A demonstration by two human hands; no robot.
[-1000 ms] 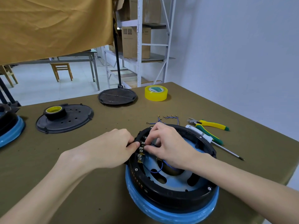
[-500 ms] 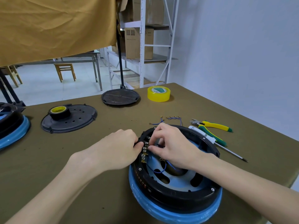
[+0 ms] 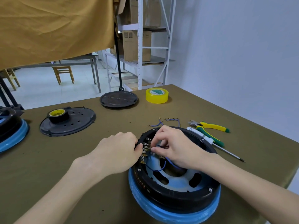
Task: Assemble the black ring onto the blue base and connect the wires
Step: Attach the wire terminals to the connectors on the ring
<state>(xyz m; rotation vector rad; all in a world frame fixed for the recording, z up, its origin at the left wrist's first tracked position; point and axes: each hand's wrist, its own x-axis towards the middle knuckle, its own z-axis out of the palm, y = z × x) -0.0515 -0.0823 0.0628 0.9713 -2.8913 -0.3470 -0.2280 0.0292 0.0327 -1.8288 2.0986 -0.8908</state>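
Observation:
The black ring [image 3: 171,197] sits on the blue base [image 3: 174,214] at the front right of the table. A row of metal terminals [image 3: 144,151] lines the ring's left inner wall. My left hand [image 3: 118,152] grips the ring's left rim from outside, fingers curled. My right hand [image 3: 171,146] reaches inside the ring and pinches a blue wire [image 3: 161,165] end beside the terminals. The wire loops down across the base's centre. More loose blue wires [image 3: 168,121] with ring lugs lie on the table behind the ring.
Yellow-green pliers [image 3: 208,128] and a screwdriver [image 3: 226,151] lie right of the ring. Behind are a yellow tape roll [image 3: 157,95], a round black plate [image 3: 119,99], a black cover [image 3: 72,125] with black tape [image 3: 57,115] on it. Another blue-based unit [image 3: 11,135] sits at far left.
The view has shifted slightly. My right hand's fingers have moved a little along the terminal row with the wire; my left hand keeps its hold on the rim.

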